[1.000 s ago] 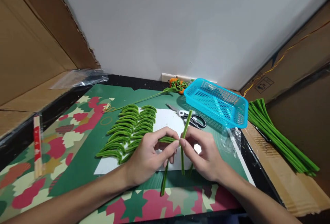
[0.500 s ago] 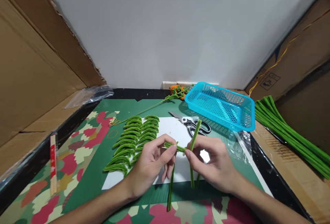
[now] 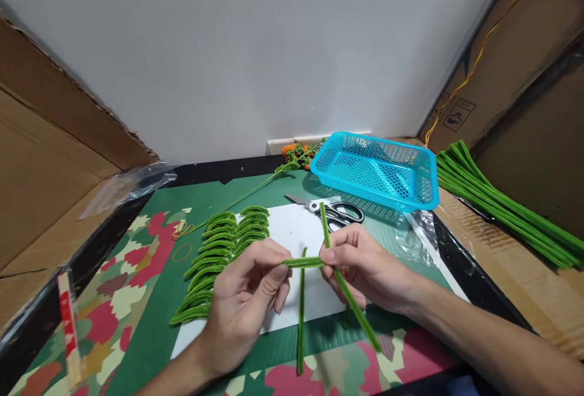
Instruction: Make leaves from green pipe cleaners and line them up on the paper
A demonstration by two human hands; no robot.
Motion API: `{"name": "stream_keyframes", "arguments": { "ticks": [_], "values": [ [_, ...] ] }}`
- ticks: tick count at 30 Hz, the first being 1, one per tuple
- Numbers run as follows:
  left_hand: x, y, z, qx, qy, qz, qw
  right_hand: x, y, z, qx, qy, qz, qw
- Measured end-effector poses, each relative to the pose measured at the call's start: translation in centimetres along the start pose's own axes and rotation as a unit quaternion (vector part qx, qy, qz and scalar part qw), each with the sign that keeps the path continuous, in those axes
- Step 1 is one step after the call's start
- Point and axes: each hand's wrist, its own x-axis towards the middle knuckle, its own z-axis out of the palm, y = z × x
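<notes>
My left hand [image 3: 249, 298] and my right hand [image 3: 360, 268] are both closed on one green pipe cleaner [image 3: 303, 262], pinching a short folded stretch of it between them above a white sheet [image 3: 296, 232]. A long end of the pipe cleaner runs through my right fingers, slanting from upper left to lower right. Another green stem [image 3: 301, 317] lies on the mat below my hands. Two rows of bent green leaf shapes [image 3: 219, 250] lie on the sheet to the left of my left hand.
Scissors [image 3: 335, 210] lie beyond my hands, in front of a blue plastic basket [image 3: 376, 171]. A bundle of long green pipe cleaners [image 3: 502, 204] lies on cardboard at right. An orange pipe-cleaner flower [image 3: 294, 152] rests near the wall. Wrapped chopsticks [image 3: 68, 323] lie at far left.
My hands have pulled a little apart, stretching the folded piece between them. The long end in my right hand has swung from nearly upright to a slant toward the lower right.
</notes>
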Motion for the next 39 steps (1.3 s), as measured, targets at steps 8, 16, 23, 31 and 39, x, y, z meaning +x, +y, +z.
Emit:
{"name": "stream_keyframes", "arguments": {
  "ticks": [8, 16, 23, 31, 39],
  "values": [
    [0.2, 0.0, 0.0, -0.029, -0.011, -0.138, 0.99, -0.2, 0.0, -0.3, -0.164, 0.125, -0.165, 0.964],
    [-0.3, 0.1, 1.6, 0.011, -0.094, -0.173, 0.98, 0.9, 0.5, -0.6, -0.067, 0.157, -0.239, 0.956],
    [-1.4, -1.3, 1.5, -0.039, 0.002, -0.145, 0.989, 1.1, 0.9, -1.1, -0.094, 0.091, -0.185, 0.974],
    [-1.2, -1.2, 0.7, -0.033, 0.056, -0.111, 0.992, 0.3, 1.7, -1.2, -0.192, -0.011, -0.054, 0.98],
    [-1.4, -1.8, 0.7, -0.011, 0.022, -0.178, 0.984, 0.0, 1.7, 0.1, -0.475, -0.02, -0.137, 0.869]
  ]
}}
